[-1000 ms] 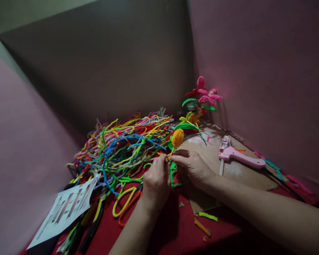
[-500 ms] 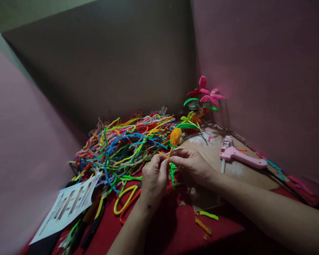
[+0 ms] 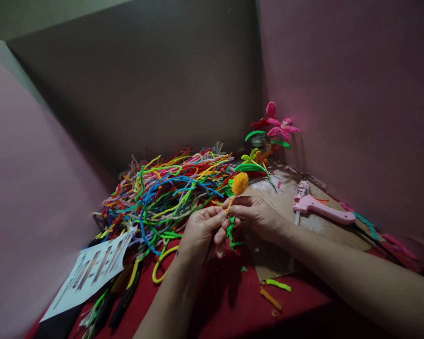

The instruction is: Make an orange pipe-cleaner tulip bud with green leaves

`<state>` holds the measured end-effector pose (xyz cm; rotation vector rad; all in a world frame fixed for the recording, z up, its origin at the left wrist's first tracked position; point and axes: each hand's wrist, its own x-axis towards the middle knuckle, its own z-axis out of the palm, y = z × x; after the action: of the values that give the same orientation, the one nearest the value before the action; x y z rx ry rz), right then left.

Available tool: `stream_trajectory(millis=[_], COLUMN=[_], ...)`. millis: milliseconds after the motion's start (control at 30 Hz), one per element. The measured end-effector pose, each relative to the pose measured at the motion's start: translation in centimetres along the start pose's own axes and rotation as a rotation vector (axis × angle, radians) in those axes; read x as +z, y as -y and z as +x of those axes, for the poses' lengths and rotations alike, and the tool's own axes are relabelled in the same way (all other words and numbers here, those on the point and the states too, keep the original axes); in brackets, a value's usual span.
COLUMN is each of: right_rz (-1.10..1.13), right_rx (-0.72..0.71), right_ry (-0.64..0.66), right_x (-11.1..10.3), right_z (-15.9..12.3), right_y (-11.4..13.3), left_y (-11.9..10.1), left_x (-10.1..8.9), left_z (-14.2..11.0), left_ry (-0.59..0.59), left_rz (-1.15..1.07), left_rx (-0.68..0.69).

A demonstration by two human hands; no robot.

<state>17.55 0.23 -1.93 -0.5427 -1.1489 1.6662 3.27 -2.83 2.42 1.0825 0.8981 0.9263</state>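
Note:
An orange pipe-cleaner flower (image 3: 240, 183) with a rounded bud stands tilted to the right above my fingers. My left hand (image 3: 203, 230) pinches the lower end of its orange stem. Just above that, my right hand (image 3: 256, 214) grips the same stem between thumb and fingers. The stem's bottom tip is hidden by the fingertips. Behind the hands spreads a big heap of multicoloured pipe cleaners (image 3: 176, 183). Beneath the fingers, a crinkled green pipe-cleaner piece (image 3: 231, 233) hangs or lies; I cannot tell which.
On the brown board (image 3: 339, 230) at right rests a pink glue gun (image 3: 323, 209) with a black cord. Finished pink flowers (image 3: 282, 127) stand behind. Yellow-handled scissors (image 3: 159, 266), black-and-yellow pliers (image 3: 130, 287) and a printed sheet (image 3: 88, 275) lie left. Cut scraps (image 3: 270, 299) lie in front.
Both hands and the orange flower have shifted slightly right. My left hand has turned, its lower fingers now showing under the stem, and its wrist covers more of the scissors.

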Motion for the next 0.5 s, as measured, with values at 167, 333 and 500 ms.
stream_trajectory(millis=[167, 333, 500], right_rz=[0.099, 0.135, 0.039], right_rx=[0.002, 0.046, 0.009], right_ry=[-0.095, -0.169, -0.112], right_x=[0.1, 0.7, 0.7], right_z=[0.1, -0.3, -0.3], right_y=[-0.4, 0.0, 0.0], left_y=[0.4, 1.5, 0.8], left_x=[0.2, 0.4, 0.4], left_z=[0.1, 0.2, 0.0], left_ry=[-0.074, -0.329, -0.316], left_rz=[0.246, 0.63, 0.552], left_rx=[0.118, 0.391, 0.293])
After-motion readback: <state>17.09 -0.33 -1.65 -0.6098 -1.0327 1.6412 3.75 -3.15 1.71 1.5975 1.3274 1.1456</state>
